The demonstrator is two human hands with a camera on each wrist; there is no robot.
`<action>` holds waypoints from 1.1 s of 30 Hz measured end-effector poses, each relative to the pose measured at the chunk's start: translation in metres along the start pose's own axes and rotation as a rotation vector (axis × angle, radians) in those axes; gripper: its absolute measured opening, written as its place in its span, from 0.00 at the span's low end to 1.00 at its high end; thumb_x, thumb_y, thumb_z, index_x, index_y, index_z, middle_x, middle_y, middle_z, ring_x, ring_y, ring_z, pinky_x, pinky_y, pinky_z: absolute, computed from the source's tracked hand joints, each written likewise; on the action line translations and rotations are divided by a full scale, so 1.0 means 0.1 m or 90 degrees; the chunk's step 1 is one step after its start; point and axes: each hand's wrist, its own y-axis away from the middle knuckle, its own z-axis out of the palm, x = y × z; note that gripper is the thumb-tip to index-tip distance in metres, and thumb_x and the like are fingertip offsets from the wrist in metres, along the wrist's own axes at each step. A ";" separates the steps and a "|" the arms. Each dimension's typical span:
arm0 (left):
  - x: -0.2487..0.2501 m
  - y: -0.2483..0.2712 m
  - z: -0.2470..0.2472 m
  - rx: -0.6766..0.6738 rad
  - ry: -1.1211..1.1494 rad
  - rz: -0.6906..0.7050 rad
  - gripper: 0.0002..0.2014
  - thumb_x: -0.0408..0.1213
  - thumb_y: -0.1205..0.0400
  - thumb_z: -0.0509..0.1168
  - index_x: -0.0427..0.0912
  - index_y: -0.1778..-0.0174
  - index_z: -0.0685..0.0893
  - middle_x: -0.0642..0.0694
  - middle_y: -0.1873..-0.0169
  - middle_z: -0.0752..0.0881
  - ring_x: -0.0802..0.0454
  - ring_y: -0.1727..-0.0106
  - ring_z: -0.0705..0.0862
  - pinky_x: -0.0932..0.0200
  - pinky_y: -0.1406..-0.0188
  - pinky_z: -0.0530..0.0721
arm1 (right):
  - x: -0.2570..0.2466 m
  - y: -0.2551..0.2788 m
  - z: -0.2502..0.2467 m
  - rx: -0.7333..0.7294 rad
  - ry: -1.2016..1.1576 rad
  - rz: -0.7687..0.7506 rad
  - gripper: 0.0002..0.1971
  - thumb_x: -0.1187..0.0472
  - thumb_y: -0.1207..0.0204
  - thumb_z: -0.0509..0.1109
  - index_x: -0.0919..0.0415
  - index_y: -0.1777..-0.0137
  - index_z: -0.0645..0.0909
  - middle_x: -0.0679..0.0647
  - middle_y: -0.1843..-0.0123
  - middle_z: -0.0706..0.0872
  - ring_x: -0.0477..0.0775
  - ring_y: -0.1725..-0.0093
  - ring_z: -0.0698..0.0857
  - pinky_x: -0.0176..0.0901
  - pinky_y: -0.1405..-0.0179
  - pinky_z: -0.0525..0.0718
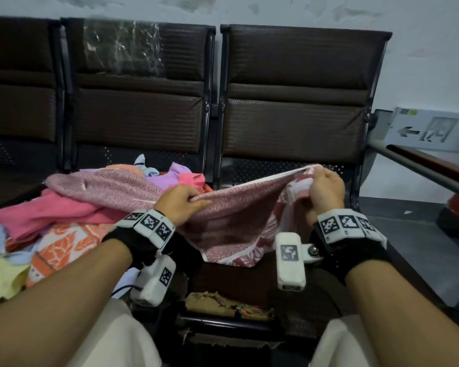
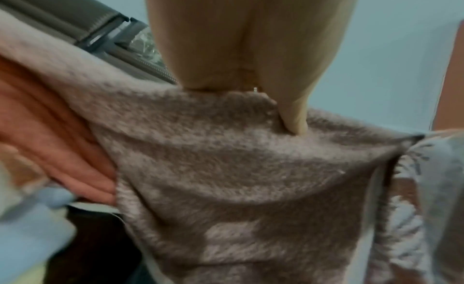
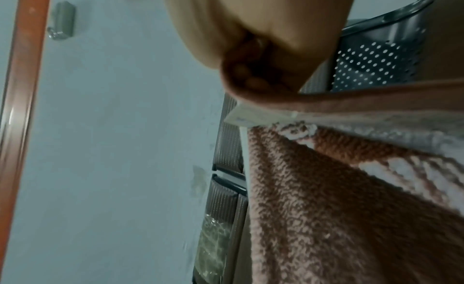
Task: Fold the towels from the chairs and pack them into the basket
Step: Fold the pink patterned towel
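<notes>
Dark waiting-room chairs [image 1: 297, 123], item in hand: pink patterned towel [image 1: 236, 223], my left hand [image 1: 182, 201] pinching its middle, my right hand [image 1: 326, 190] fisted on a corner, tail draped over the towel pile [image 1: 64, 207]; risk: dragging neighbours off.

Between the left hand [image 1: 182, 201] and right hand [image 1: 326, 190]: towel [image 1: 236, 221], mottled dusty pink with white border and red-and-white leaf motif. Left of the left hand: plain pink towel [image 1: 53, 210]; orange towel [image 1: 64, 245] with white leaf pattern. Beyond both hands: dark brown chairs [image 1: 297, 120].
</notes>
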 end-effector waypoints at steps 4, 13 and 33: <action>0.09 0.03 -0.06 0.002 0.062 0.036 0.13 0.44 0.21 0.68 0.45 0.70 0.83 0.53 0.79 0.75 0.58 0.75 0.71 0.60 0.70 0.67 | 0.02 0.01 -0.07 -0.053 0.190 -0.176 0.06 0.60 0.18 0.65 0.59 0.55 0.82 0.51 0.57 0.84 0.49 0.55 0.81 0.36 0.53 0.78; 0.57 0.00 -0.08 0.082 0.268 0.155 0.05 0.38 0.21 0.69 0.42 0.61 0.87 0.58 0.71 0.83 0.69 0.67 0.77 0.67 0.61 0.75 | -0.10 0.45 0.10 -0.439 0.243 -0.216 0.11 0.45 0.20 0.64 0.50 0.49 0.82 0.42 0.53 0.86 0.34 0.56 0.83 0.32 0.54 0.78; -0.09 0.08 -0.05 -0.065 0.011 -0.054 0.09 0.43 0.31 0.78 0.49 0.66 0.83 0.57 0.71 0.83 0.58 0.67 0.81 0.61 0.63 0.80 | -0.15 -0.03 -0.25 0.093 0.117 -0.193 0.24 0.54 0.19 0.64 0.58 0.78 0.68 0.47 0.78 0.70 0.39 0.80 0.69 0.43 0.66 0.69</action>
